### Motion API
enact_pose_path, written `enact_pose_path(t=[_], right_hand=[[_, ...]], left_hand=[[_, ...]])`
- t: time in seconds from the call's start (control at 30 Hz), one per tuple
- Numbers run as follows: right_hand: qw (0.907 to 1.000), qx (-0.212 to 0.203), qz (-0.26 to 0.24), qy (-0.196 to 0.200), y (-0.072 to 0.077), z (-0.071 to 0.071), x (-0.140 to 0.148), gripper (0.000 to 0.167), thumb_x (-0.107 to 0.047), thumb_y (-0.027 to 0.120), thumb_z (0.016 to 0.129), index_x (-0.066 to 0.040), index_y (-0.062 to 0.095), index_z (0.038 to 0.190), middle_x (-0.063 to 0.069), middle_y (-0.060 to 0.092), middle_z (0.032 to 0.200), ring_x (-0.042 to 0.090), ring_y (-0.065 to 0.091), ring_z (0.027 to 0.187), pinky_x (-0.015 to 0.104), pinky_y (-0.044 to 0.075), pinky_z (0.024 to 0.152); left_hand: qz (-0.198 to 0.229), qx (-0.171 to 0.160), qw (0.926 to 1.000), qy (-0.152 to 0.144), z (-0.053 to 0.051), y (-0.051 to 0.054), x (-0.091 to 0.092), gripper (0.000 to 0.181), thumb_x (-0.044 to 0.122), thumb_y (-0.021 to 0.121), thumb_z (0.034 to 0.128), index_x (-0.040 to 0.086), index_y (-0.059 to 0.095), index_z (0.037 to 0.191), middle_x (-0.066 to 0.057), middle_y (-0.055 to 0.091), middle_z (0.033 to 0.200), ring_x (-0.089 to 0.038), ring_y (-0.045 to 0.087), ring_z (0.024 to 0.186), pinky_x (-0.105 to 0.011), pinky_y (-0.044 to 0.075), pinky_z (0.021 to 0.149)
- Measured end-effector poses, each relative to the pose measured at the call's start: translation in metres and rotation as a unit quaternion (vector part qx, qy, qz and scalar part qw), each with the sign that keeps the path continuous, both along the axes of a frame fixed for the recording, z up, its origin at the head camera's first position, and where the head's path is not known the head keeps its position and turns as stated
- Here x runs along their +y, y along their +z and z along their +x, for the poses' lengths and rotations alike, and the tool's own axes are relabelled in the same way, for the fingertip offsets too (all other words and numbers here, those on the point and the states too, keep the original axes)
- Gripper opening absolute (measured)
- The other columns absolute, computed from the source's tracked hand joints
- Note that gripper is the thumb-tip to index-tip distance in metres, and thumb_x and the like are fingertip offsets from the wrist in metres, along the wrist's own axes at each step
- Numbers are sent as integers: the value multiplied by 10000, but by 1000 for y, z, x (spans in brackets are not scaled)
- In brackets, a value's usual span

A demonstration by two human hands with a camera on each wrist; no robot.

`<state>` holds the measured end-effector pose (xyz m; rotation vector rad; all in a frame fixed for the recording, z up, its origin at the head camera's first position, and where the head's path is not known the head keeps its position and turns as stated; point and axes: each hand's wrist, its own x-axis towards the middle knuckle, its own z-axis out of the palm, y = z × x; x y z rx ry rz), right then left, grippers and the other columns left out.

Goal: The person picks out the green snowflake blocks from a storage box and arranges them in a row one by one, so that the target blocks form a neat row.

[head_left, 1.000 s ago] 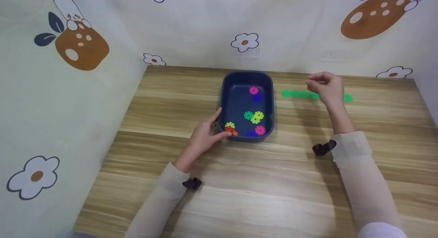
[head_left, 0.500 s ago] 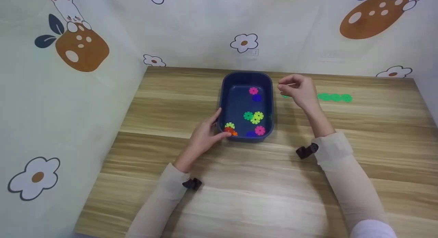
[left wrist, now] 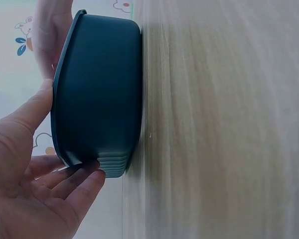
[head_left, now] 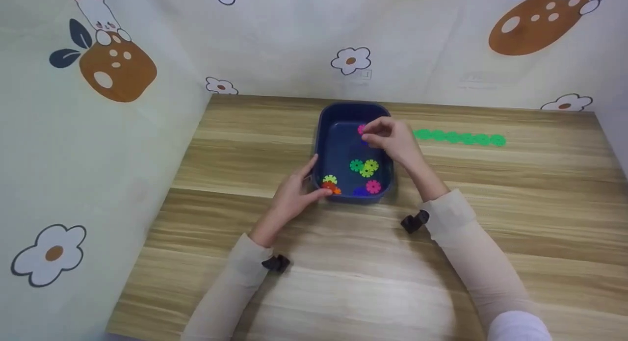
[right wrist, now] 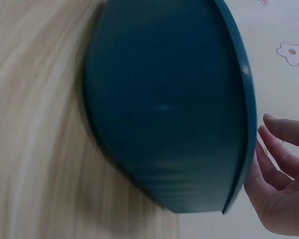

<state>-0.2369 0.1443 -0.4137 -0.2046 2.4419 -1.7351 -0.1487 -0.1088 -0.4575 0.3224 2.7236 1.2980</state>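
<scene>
A dark blue plastic tub [head_left: 338,144] stands on the table, holding several flower-shaped plastic discs. Gripping its near left corner is my left hand [head_left: 290,196], thumb on the rim and fingers curled under the rim at the left side, as the left wrist view shows. My right hand [head_left: 396,141] reaches over the tub's right wall, close above a pink disc [head_left: 362,129] that it partly covers. Its thumb and fingers are bent and apart, with nothing visible between them. Lower in the tub lie a green disc [head_left: 356,165], yellow discs [head_left: 371,165] and another pink disc [head_left: 373,186].
A row of green discs [head_left: 452,137] lies on the table right of the tub; its left end is partly hidden by the right hand. An orange-red disc [head_left: 328,186] sits in the near left corner beside the left thumb. Patterned cloth [head_left: 284,51] hangs behind the wooden table [head_left: 343,262].
My right hand has moved left from above the row of green discs to over the tub. My left hand and the tub have stayed in place.
</scene>
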Motion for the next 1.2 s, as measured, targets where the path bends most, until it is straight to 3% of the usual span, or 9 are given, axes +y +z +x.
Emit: enact_pose_path(t=[0.3, 0.4, 0.53, 0.7, 0.87, 1.03, 1.2], right_hand=[[9979, 89, 484, 411, -10, 2, -21, 217, -126, 707, 929, 29, 702, 1081, 181, 717, 1060, 217, 695, 868, 233, 610, 745], [9946, 152, 844, 583, -13, 3, -25, 229, -180, 686, 950, -8, 714, 1098, 161, 725, 1090, 217, 684, 924, 241, 575, 800], [9886, -26, 1155, 963, -19, 4, -31, 259, -168, 669, 956, -3, 693, 1154, 179, 706, 1170, 260, 661, 1060, 346, 536, 938], [9778, -377, 1569, 1334, -28, 3, -35, 352, -53, 726, 880, 17, 650, 1217, 213, 656, 1246, 324, 606, 1157, 455, 494, 1042], [9591, -260, 2289, 1643, -34, 3, -38, 447, 13, 782, 787, -1, 666, 1219, 210, 626, 1271, 337, 572, 1172, 461, 484, 1055], [9441, -93, 2794, 1745, -36, 4, -41, 391, 15, 799, 773, -15, 711, 1152, 206, 599, 1209, 327, 594, 1088, 439, 523, 982], [9382, -147, 2993, 1731, -36, 5, -43, 277, 11, 797, 774, -26, 735, 1042, 172, 589, 1138, 267, 569, 990, 404, 521, 916]], left_hand=[[-68, 47, 10000, 0, 0, 0, 1, 861, 321, 784, 856, 102, 337, 1557, -201, 407, 1558, -353, 418, 1436, -483, 352, 1196], [1, 64, 10000, -19, 0, 0, 0, 857, 318, 785, 856, 94, 341, 1554, -203, 408, 1557, -348, 424, 1432, -475, 361, 1191], [123, 101, 9998, -70, -1, -1, -1, 859, 328, 781, 853, 88, 345, 1552, -210, 424, 1545, -339, 458, 1407, -461, 405, 1160], [16, 173, 9998, -81, 0, -1, -1, 869, 362, 780, 846, 91, 349, 1551, -205, 444, 1533, -339, 457, 1408, -469, 407, 1157], [139, 125, 9998, -81, 0, 0, 0, 858, 329, 783, 850, 89, 348, 1550, -197, 426, 1547, -327, 449, 1417, -455, 408, 1159], [300, 5, 9995, -79, 0, 0, 0, 863, 308, 782, 851, 95, 331, 1557, -193, 393, 1567, -320, 438, 1424, -429, 403, 1164], [235, 8, 9997, -112, 0, 0, -1, 874, 355, 773, 851, 107, 326, 1559, -186, 388, 1571, -312, 434, 1428, -411, 404, 1166]])
